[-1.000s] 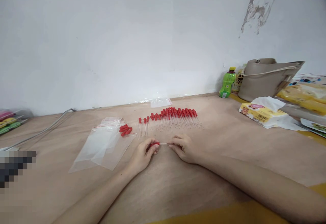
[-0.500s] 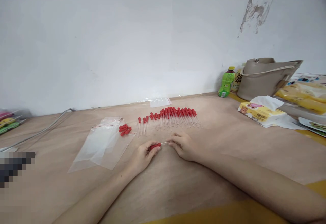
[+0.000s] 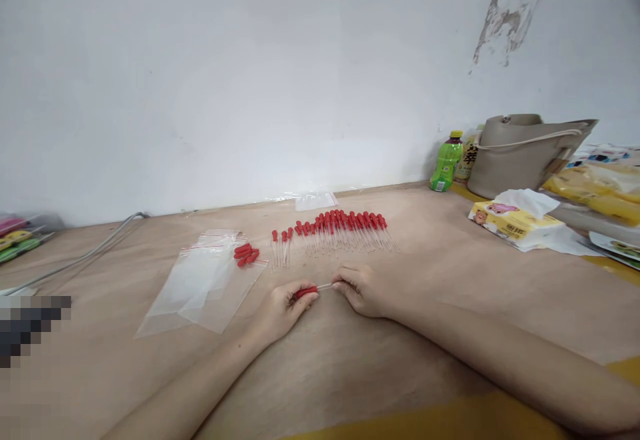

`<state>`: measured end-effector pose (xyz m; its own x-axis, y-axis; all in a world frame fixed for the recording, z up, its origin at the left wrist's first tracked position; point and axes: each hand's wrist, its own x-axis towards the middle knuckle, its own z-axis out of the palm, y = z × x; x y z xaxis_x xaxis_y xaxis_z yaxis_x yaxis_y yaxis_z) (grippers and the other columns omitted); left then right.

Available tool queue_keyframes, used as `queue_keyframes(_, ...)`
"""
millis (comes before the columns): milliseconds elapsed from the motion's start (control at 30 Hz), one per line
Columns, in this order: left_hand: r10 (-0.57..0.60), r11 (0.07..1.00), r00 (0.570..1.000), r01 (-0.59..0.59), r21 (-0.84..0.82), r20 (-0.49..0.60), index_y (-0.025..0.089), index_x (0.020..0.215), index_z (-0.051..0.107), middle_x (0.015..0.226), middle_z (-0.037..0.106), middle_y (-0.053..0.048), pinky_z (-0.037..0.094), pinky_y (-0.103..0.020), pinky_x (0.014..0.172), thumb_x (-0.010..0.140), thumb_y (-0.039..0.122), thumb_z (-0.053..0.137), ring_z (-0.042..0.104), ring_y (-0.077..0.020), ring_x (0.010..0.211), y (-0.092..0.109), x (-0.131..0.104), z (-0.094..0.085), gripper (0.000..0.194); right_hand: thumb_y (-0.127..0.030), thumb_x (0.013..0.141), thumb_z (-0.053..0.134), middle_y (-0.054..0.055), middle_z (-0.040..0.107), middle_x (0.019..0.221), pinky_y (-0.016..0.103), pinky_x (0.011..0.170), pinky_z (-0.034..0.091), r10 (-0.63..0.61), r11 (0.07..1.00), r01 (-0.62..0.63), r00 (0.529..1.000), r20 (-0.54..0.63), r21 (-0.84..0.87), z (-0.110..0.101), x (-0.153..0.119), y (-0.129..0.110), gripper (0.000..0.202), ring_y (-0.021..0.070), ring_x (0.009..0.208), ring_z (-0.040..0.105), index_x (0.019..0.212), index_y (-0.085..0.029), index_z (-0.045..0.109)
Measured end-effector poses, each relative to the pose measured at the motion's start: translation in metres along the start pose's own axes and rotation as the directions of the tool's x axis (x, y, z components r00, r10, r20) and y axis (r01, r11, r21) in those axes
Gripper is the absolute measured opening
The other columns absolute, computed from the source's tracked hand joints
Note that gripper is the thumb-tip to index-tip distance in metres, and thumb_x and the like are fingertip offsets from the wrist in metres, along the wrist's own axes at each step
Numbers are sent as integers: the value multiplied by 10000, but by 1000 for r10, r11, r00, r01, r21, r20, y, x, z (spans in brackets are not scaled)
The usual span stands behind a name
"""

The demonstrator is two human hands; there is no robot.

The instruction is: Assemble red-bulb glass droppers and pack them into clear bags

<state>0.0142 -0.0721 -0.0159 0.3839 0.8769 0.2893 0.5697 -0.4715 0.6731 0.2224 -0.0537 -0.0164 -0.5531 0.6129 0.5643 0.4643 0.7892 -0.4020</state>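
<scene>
Between thumb and fingers, my left hand [image 3: 289,305] pinches a red rubber dropper bulb [image 3: 306,291]. A thin clear glass tube [image 3: 325,287] runs from the bulb's open end to my right hand [image 3: 361,291], whose thumb and fingers are closed on its far part. Bulb and tube together look like a dropper. Beyond my hands lie several finished-looking droppers with red bulbs [image 3: 345,221] in a row, their clear tips pointing toward me. A smaller group of droppers [image 3: 284,235] lies left of that row. Several loose red bulbs [image 3: 247,254] rest on clear plastic bags.
Clear zip bags [image 3: 200,287] lie left of my hands. A small bag [image 3: 316,201] is by the wall. To the right stand a green bottle [image 3: 445,163], a grey-beige bag [image 3: 515,153] and a tissue box [image 3: 510,223]. A grey cable [image 3: 100,247] crosses the left side.
The fingers of my right hand have closed more tightly round the glass tube. My left hand keeps its hold on the bulb, and the view has shifted slightly.
</scene>
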Motion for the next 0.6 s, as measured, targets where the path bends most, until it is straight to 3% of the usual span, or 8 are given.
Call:
queue_keyframes(333,23,998,1000,-23,51,-3,210,887,633,794,666,-14,472,-252,620,812,346,481,593,-151,682,0,1,0,217,-216,854,380,47,599,700,241,586,390,33,993,-22,995,91,-119,5,7,-4,240,136,632,521,745,-177,590)
queue_keyframes(467,12,999,999,-11,43,-35,214,900,617,828,663,-17,479,-264,635,809,355,487,599,-157,714,1,3,-1,212,-219,843,411,39,615,701,241,585,383,26,992,-4,984,174,-125,-7,14,-8,221,136,634,531,718,-178,588)
queue_keyframes(533,46,994,997,-40,101,-65,217,932,600,874,650,-26,475,-278,686,793,365,514,593,-167,771,1,3,-5,221,-225,816,458,41,628,709,242,592,382,18,991,13,975,221,-137,-16,16,-9,188,140,644,539,708,-176,604)
queue_keyframes(600,94,977,985,-63,205,-148,209,945,582,906,625,-38,458,-295,740,788,365,522,572,-177,831,-1,6,-11,229,-212,785,488,33,640,694,233,576,377,79,990,-47,965,249,-133,-24,19,-6,165,132,619,543,700,-176,624)
